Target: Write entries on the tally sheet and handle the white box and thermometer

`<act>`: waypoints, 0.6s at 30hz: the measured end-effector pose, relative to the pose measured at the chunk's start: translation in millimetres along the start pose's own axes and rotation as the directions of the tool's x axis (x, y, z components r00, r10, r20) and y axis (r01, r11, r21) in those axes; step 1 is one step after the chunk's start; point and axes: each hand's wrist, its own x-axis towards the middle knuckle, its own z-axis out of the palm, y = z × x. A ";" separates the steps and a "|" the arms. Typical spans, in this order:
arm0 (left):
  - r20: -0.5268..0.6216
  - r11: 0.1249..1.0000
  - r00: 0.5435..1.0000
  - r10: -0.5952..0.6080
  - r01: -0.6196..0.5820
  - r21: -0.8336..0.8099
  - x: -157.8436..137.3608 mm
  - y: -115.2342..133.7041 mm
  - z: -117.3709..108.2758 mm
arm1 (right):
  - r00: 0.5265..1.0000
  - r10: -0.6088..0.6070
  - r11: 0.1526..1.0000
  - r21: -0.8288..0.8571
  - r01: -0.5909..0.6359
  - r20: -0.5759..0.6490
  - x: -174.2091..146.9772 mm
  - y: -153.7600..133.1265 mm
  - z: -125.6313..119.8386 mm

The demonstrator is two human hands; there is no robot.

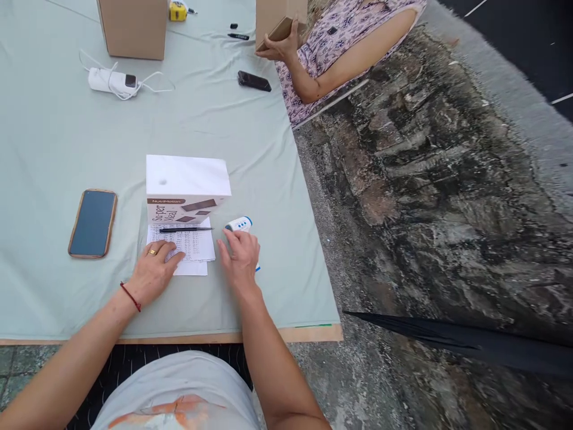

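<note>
My left hand (156, 269) lies on printed sheets of paper (197, 248), its fingers stretched out and resting on the left part of them. A black pen (185, 229) lies across the top of the sheets. Just behind stands a white box (188, 176) with brown print on its front. To the right of the papers, my right hand (242, 254) rests over a white object with blue marks (242, 224). Thumb and forefinger are apart, and the hand covers most of that object, so its kind is not clear.
A phone in a brown case (92, 224) lies to the left. Further back are a white power strip with a cord (111, 80), a cardboard box (132, 27), a yellow tape measure (178, 11) and a black device (254, 80). Another person's hand (282, 45) holds a cardboard box (273, 18).
</note>
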 end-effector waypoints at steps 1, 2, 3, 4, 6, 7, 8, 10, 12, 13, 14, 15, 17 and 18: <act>-0.005 1.000 1.000 -0.010 0.010 0.021 0.1 2.3 1.6 | 0.997 -0.063 0.998 0.013 0.062 0.043 4.2 -7.8 5.5; -0.012 0.999 1.000 -0.013 0.013 0.042 0.2 4.3 3.0 | 0.991 -0.104 0.995 0.015 0.103 0.084 9.3 -14.3 11.0; -0.019 0.998 1.000 -0.010 0.011 0.063 0.4 5.8 4.3 | 0.984 -0.130 0.992 0.008 0.130 0.121 14.8 -19.0 15.9; -0.026 0.996 1.000 -0.005 0.007 0.084 0.5 6.7 5.3 | 0.977 -0.149 0.988 -0.002 0.151 0.155 20.3 -21.5 19.7; -0.036 0.994 0.999 0.013 -0.009 0.113 0.4 7.3 6.8 | 0.954 -0.202 0.978 -0.008 0.208 0.220 29.2 -20.1 21.8; -0.040 0.992 0.999 0.024 -0.019 0.122 0.3 7.3 7.3 | 0.937 -0.244 0.968 0.008 0.250 0.251 31.7 -17.0 20.0; -0.044 0.992 0.998 0.034 -0.028 0.126 0.0 7.3 7.8 | 0.916 -0.292 0.955 0.040 0.292 0.274 32.4 -13.0 16.4; -0.048 0.992 0.998 0.046 -0.040 0.116 -0.3 8.3 8.1 | 0.888 -0.369 0.929 0.139 0.343 0.274 28.1 -5.3 6.4; -0.032 0.995 0.999 0.037 -0.034 0.093 0.1 10.2 6.1 | 0.911 -0.353 0.917 0.269 0.293 0.212 17.3 -1.7 -3.2; -0.008 0.997 1.000 0.025 -0.024 0.078 1.0 10.9 3.7 | 0.939 -0.296 0.911 0.345 0.224 0.172 10.6 -2.2 -6.2; 0.028 0.998 1.000 0.011 -0.013 0.059 2.7 11.2 0.1 | 0.968 -0.210 0.894 0.428 0.133 0.137 4.0 -4.2 -7.6; 0.071 0.999 0.997 -0.005 0.003 0.036 5.4 10.6 -4.5 | 0.987 -0.109 0.857 0.515 0.034 0.115 -2.2 -7.6 -7.3; 0.171 0.998 0.984 -0.049 0.056 -0.037 14.3 6.4 -16.0 | 0.989 0.080 0.730 0.669 -0.142 0.122 -11.0 -16.6 -2.4; 0.214 0.991 0.973 -0.091 0.109 -0.077 20.5 3.2 -21.9 | 0.978 0.147 0.660 0.722 -0.208 0.147 -13.3 -21.3 1.4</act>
